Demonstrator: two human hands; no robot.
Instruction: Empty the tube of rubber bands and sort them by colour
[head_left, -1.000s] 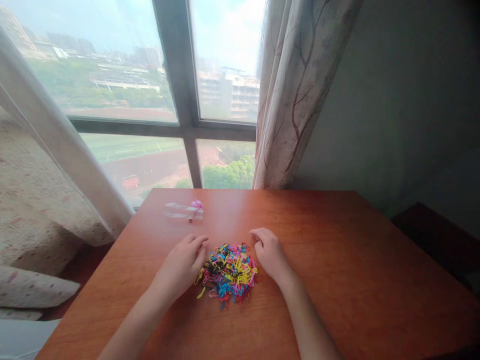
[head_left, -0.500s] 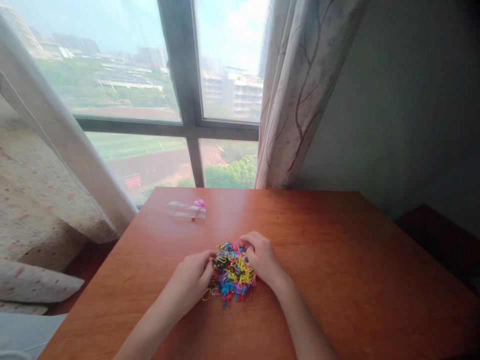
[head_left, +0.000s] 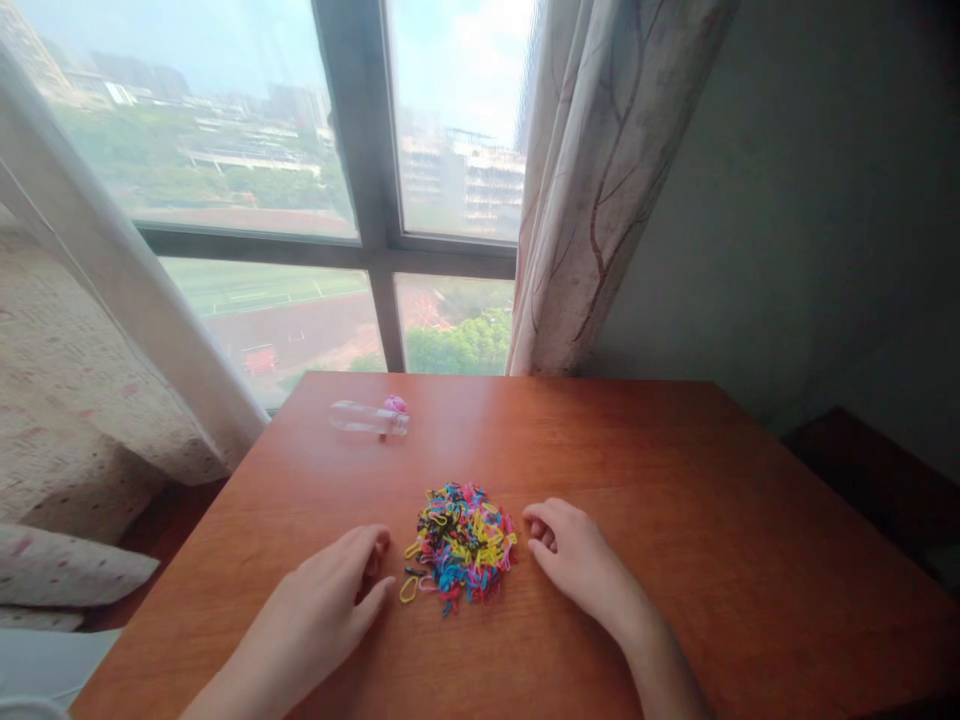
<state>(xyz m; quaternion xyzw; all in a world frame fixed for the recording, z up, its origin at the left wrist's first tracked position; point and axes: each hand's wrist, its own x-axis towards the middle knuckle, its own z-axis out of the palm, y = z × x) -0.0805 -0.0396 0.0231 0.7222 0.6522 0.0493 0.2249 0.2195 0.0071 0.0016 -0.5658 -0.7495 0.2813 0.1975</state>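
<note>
A glossy reddish-brown table (head_left: pixel 675 490) is spreading out in front of me, its far edge running below a dark-framed window (head_left: pixel 450 190). Pale patterned curtains are hanging on either side, the left curtain (head_left: pixel 105 350) and the right curtain (head_left: pixel 600 170), and a grey wall (head_left: pixel 787 220) is filling the far right in shadow. Toward the far left of the tabletop, a clear bottle (head_left: pixel 364 418) is lying on its side, its neck pointing right; a small pink item (head_left: pixel 395 404) is sitting just behind that neck. The pile of colourful loops (head_left: pixel 465 545), yellow, black, blue, pink and red, is resting on the wood between my hands, with a loose yellow loop (head_left: pixel 408 589) lying at its left edge. My left hand (head_left: pixel 319 600) is hovering just beside the pile, thumb and fingers parted. My right hand (head_left: pixel 577 555) is curving on the other side, fingers bent, thumb held apart from them. Neither is gripping anything.
</note>
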